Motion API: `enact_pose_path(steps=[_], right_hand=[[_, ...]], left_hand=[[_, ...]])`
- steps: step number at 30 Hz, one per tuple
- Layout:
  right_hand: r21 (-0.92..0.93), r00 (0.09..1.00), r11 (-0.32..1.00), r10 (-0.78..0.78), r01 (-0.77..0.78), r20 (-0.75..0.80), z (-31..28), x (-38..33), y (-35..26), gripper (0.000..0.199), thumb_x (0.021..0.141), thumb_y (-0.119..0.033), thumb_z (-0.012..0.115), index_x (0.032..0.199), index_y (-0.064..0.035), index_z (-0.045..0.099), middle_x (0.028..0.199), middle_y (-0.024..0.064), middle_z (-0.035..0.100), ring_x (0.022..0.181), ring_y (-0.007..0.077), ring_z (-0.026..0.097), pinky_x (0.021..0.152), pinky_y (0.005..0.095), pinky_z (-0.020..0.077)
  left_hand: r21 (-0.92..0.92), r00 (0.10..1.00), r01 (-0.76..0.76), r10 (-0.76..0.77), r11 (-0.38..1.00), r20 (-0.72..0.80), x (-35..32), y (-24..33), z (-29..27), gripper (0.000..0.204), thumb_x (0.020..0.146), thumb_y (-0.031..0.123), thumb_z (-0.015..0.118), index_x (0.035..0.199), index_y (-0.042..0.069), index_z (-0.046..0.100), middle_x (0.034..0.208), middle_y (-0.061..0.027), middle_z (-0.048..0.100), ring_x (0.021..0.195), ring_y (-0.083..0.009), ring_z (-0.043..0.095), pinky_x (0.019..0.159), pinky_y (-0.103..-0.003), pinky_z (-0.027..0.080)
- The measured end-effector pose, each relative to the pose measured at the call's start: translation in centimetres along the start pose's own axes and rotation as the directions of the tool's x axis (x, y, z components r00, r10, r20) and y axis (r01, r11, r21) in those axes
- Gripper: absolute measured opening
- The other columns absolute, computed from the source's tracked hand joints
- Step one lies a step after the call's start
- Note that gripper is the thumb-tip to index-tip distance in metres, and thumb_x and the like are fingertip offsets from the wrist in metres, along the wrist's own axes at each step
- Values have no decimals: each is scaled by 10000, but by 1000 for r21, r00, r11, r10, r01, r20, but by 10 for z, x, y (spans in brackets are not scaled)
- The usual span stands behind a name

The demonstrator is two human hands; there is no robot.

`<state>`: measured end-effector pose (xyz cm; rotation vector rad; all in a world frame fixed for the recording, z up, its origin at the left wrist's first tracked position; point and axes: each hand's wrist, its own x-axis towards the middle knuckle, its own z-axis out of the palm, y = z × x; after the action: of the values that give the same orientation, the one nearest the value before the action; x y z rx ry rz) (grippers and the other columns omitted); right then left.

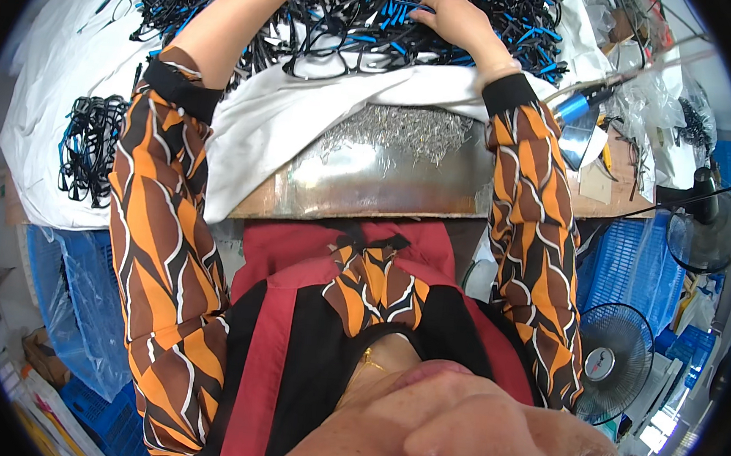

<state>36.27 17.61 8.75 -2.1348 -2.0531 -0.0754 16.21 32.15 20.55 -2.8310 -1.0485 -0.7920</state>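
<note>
Eyeglass frames (pixel 520 23) by the right hand (pixel 458 21) border open white cloth (pixel 64 54).

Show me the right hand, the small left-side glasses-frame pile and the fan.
Right hand (pixel 456 20): head view, back of the hand.
Small glasses-frame pile (pixel 91 149): head view, its middle.
Fan (pixel 600 363): head view, its hub.

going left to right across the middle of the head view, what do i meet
small stack of black glasses frames, left patterned sleeve, shiny metal sheet, right patterned sleeve, blue crate
</note>
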Motion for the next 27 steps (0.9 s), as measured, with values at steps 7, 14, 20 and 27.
enact_pose_path(steps=[7, 14, 20, 27], right_hand=[[224, 905, 970, 181, -99, -386, -10, 38, 14, 265, 901, -293, 702, 996, -46, 691, 955, 211, 728, 935, 402, 706, 828, 485, 550], [695, 626, 554, 353, 459, -695, -66, -50, -39, 202, 943, -46, 720, 1080, -51, 572, 843, -6, 639, 763, 76, 594, 674, 254, 485], [898, 885, 105, 154, 428, -440, -69, -241, -150, 393, 854, 69, 758, 1204, 27, 585, 937, 112, 719, 788, 144, 700, 644, 222, 540], [999, 890, 41, -455, 27, -5, -41, -302, -160, 199, 843, -42, 819, 1013, -31, 716, 947, 63, 739, 789, 95, 679, 654, 264, 518]], left_hand=[[-528, 1000, -4, -5, 849, -15, -89, 30, -46, 331, 1061, 277, 495, 1156, -1, 647, 963, -188, 707, 873, -334, 686, 796, -422, 520], [-814, 814, 580, 34, -3, 580, -244, 61, -65, 548, 1087, 424, 474, 1364, -44, 537, 852, 52, 457, 608, -32, 405, 543, -191, 332], [-445, 677, 626, 163, -641, 718, -312, 81, -52, 607, 1081, 570, 413, 1213, -10, 537, 862, 12, 456, 594, -44, 388, 527, -216, 376], [-129, 616, 621, 380, -773, 690, -368, 102, -36, 641, 1063, 642, 362, 1134, 34, 553, 784, -8, 497, 533, -83, 445, 399, -227, 376]])
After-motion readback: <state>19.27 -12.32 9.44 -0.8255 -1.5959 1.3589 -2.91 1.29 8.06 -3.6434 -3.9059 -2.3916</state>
